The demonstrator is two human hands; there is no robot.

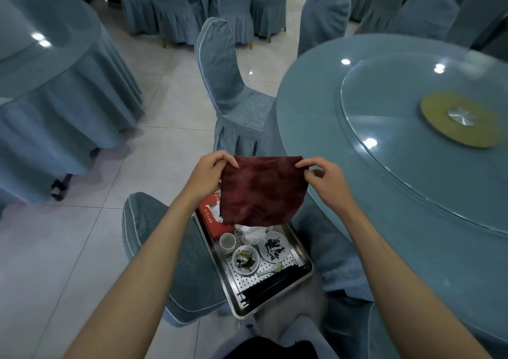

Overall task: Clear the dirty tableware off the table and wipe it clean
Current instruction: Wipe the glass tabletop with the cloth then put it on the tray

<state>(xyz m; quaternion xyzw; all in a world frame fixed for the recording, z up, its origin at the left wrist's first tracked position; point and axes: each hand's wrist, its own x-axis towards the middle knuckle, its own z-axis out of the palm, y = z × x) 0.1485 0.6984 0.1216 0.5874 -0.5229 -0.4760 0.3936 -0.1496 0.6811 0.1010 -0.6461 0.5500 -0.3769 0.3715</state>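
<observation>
A dark red cloth [261, 191] hangs spread between my hands, above a metal tray. My left hand [209, 173] pinches its top left corner and my right hand [325, 178] pinches its top right corner. The perforated metal tray [303, 259] rests on a chair seat below. It holds a small white cup [227, 242], a dirty bowl [245, 259], a stained plate [275, 247], a spoon [272, 270], black chopsticks [272, 283], crumpled tissue [253, 233] and a red box [210, 217]. The round blue table [330, 116] with a glass turntable [428, 166] is at the right.
A covered chair [176, 262] carries the tray. Another blue chair [231, 92] stands ahead beside the table. A second draped round table [49, 78] is at the left, with tiled floor [165, 111] between. More covered chairs line the back.
</observation>
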